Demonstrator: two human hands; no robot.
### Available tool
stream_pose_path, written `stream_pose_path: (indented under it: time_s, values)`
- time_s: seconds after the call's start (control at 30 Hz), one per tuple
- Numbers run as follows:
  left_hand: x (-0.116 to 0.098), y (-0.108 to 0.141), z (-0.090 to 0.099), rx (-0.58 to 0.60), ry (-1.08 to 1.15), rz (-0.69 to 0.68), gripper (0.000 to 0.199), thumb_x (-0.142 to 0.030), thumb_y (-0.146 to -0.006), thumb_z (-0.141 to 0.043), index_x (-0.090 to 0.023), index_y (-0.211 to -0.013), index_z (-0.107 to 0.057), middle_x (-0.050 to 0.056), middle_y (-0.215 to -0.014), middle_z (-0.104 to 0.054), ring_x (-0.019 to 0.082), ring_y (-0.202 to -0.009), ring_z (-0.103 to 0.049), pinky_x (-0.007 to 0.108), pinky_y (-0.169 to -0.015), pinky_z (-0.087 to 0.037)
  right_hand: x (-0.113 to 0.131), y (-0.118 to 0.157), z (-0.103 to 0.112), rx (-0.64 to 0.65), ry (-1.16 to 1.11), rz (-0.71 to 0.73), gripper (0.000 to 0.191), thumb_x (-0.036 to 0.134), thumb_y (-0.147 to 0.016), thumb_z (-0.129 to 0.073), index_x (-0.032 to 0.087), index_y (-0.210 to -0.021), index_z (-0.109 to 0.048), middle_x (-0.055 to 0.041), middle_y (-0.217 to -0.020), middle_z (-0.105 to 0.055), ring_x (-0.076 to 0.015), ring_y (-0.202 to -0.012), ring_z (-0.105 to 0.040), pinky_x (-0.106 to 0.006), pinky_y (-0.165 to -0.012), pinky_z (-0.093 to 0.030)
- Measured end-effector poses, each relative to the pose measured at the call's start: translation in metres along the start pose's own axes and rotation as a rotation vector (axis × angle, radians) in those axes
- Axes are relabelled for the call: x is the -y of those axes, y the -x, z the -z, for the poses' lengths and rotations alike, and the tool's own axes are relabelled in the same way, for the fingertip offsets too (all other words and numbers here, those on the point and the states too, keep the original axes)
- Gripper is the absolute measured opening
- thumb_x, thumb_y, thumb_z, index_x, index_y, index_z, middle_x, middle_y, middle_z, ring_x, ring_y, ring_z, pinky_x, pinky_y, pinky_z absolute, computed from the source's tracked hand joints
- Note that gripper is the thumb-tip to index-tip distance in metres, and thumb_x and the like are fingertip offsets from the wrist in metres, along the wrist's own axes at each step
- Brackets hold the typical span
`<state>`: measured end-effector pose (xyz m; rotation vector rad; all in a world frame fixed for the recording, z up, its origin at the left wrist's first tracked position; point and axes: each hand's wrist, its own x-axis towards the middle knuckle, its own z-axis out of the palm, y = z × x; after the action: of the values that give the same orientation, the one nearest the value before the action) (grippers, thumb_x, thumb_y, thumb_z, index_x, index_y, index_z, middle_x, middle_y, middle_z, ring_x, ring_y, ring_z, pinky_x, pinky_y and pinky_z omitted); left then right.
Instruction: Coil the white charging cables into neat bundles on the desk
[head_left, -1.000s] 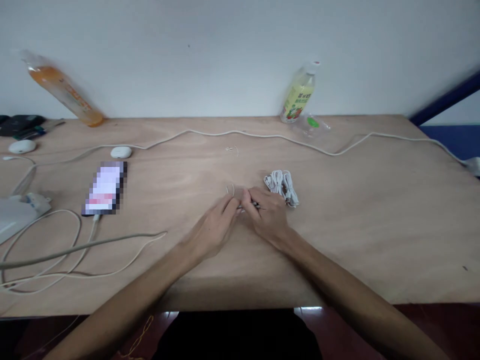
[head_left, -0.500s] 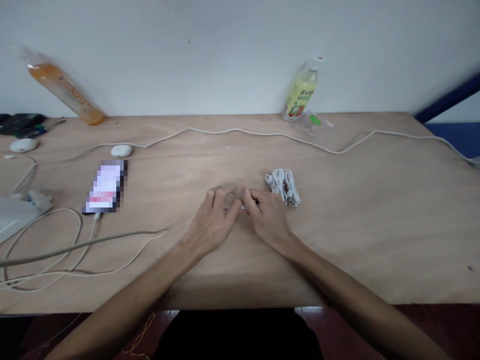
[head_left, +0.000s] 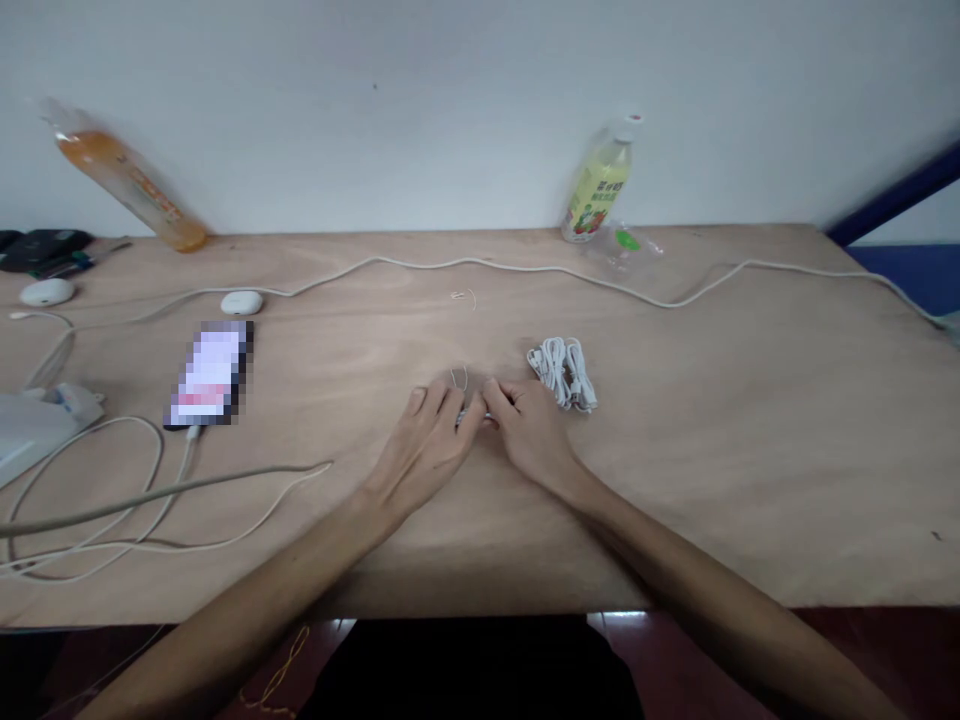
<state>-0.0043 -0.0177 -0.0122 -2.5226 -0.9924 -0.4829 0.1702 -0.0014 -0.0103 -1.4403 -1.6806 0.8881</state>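
Head view: half-curled hands [head_left: 480, 425] are pinching a small, mostly hidden object [head_left: 487, 417] between them above a wooden bench [head_left: 712, 450], white wall [head_left: 450, 120] rising behind.

No lettering can be read with certainty. The yellow-green bottle [head_left: 598, 192] bears dark Chinese characters above smaller green ones, all blurred; well to its left, the orange bottle [head_left: 135, 190] shows smeared orange-red lettering.
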Motion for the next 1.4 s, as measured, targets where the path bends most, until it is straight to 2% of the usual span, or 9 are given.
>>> stream_pose_path:
  time_s: [0.13, 0.5, 0.63, 0.7, 0.77, 0.87, 1.0, 1.13, 1.4]
  values:
    - [-0.001, 0.002, -0.002, 0.075, 0.038, -0.013, 0.031, -0.02, -0.117, -0.039, -0.01, -0.12, -0.068, 0.013, -0.093, -0.074, 0.032, -0.094, -0.062, 0.042, -0.081, -0.046, -0.002, -0.003, 0.002, 0.097, 0.046, -0.03, 0.047, 0.037, -0.101, -0.045, 0.025, -0.056, -0.038, 0.0026, -0.055, -0.036, -0.0135, -0.055, -0.035, -0.033, -0.057, -0.024]
    - [-0.004, 0.0, -0.006, 0.198, 0.13, 0.011, 0.03, -0.007, -0.111, -0.037, -0.012, -0.107, -0.067, 0.015, -0.096, -0.076, 0.033, -0.098, -0.07, 0.045, -0.091, -0.054, -0.005, -0.009, 0.012, 0.179, 0.124, 0.133, 0.049, 0.033, -0.106, -0.043, 0.026, -0.059, -0.031, 0.0035, -0.057, -0.038, -0.0129, -0.055, -0.034, -0.033, -0.057, -0.026]
    - [0.001, -0.007, 0.002, 0.266, 0.415, 0.129, 0.038, -0.022, -0.116, -0.029, -0.012, -0.118, -0.065, 0.02, -0.112, -0.079, 0.035, -0.11, -0.071, 0.055, -0.1, -0.056, -0.006, -0.007, 0.016, 0.129, 0.147, 0.286, 0.052, 0.041, -0.113, -0.039, 0.024, -0.064, -0.044, 0.0006, -0.062, -0.052, -0.0151, -0.06, -0.047, -0.032, -0.062, -0.034]
    - [0.007, -0.012, 0.011, 0.295, 0.709, 0.199, 0.042, -0.031, -0.118, -0.027, -0.014, -0.123, -0.065, 0.018, -0.118, -0.079, 0.032, -0.116, -0.071, 0.053, -0.105, -0.056, -0.006, -0.008, 0.02, 0.083, 0.181, 0.423, 0.049, 0.038, -0.113, -0.04, 0.023, -0.068, -0.051, -0.0017, -0.069, -0.058, -0.0163, -0.066, -0.053, -0.032, -0.065, -0.037]
    - [0.013, -0.014, 0.018, 0.35, 0.997, 0.285, 0.047, -0.039, -0.119, -0.028, -0.018, -0.109, -0.069, 0.011, -0.106, -0.078, 0.027, -0.105, -0.073, 0.046, -0.102, -0.058, -0.005, -0.009, 0.022, 0.051, 0.198, 0.527, 0.047, 0.034, -0.112, -0.044, 0.023, -0.067, -0.052, -0.0013, -0.068, -0.058, -0.0156, -0.064, -0.052, -0.031, -0.064, -0.036]
    - [0.017, -0.013, 0.02, 0.418, 1.177, 0.336, 0.049, -0.045, -0.118, -0.033, -0.02, -0.097, -0.069, 0.005, -0.09, -0.075, 0.024, -0.087, -0.071, 0.041, -0.088, -0.061, -0.004, -0.012, 0.021, 0.049, 0.156, 0.522, 0.052, 0.034, -0.113, -0.043, 0.024, -0.062, -0.046, 0.0012, -0.059, -0.053, -0.0137, -0.055, -0.047, -0.032, -0.061, -0.033]
    - [0.012, -0.006, 0.003, 0.191, 0.887, 0.259, 0.038, -0.036, -0.119, -0.033, -0.018, -0.13, -0.064, 0.012, -0.117, -0.077, 0.027, -0.113, -0.072, 0.047, -0.103, -0.06, -0.003, -0.011, 0.013, 0.053, 0.132, 0.354, 0.061, 0.047, -0.115, -0.038, 0.024, -0.059, -0.044, 0.0011, -0.055, -0.05, -0.0142, -0.052, -0.044, -0.032, -0.06, -0.033]
    - [0.006, 0.0, -0.014, 0.054, 0.374, 0.076, 0.033, -0.023, -0.117, -0.036, -0.01, -0.128, -0.065, 0.015, -0.104, -0.074, 0.031, -0.102, -0.07, 0.05, -0.094, -0.061, -0.002, -0.007, 0.007, 0.023, 0.135, 0.216, 0.063, 0.053, -0.114, -0.036, 0.024, -0.058, -0.041, 0.0008, -0.053, -0.046, -0.015, -0.051, -0.042, -0.033, -0.058, -0.031]
    - [0.006, 0.001, -0.015, 0.038, 0.243, 0.021, 0.031, -0.014, -0.115, -0.036, -0.014, -0.109, -0.066, 0.012, -0.1, -0.068, 0.028, -0.095, -0.06, 0.04, -0.084, -0.056, 0.001, -0.004, 0.007, 0.046, 0.065, 0.141, 0.054, 0.048, -0.107, -0.039, 0.026, -0.058, -0.034, 0.0022, -0.053, -0.039, -0.014, -0.052, -0.036, -0.033, -0.056, -0.026]
